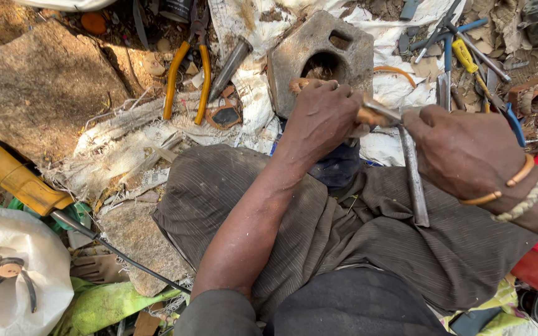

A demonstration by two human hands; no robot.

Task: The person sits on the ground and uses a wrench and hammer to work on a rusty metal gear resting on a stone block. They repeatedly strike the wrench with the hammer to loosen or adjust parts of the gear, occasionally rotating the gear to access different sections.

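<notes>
1. Stone slab [32, 87], large, flat, grey-brown, lying on the ground at upper left, well apart from both hands.
2. White woven sacking [250, 99], torn and dirty, spread over the ground under the tools.
3. Grey cast-metal block [319, 53] with a round hole and a small rectangular slot, resting on the sacking just beyond the left hand; it looks heavy and rigid, a steady rest to work against.
4. Left hand [322, 118], arm reaching forward across the lap, knuckles up, fingers curled tight round a small tan piece [367, 116]. Most of the piece is hidden in the fist; the showing end looks hard, light and easy to let slip, best gripped close to the worked end.
5. Right hand [462, 152], wrist wearing cord and orange bangles, closed over the top of a long grey metal file [413, 180] that hangs toward the lap. Stiff, fairly weighty; best held at the upper end.
6. Orange-handled pliers [188, 78], lying on the sacking at upper left.
7. Yellow-handled screwdriver [471, 62], among loose tools at upper right.
</notes>
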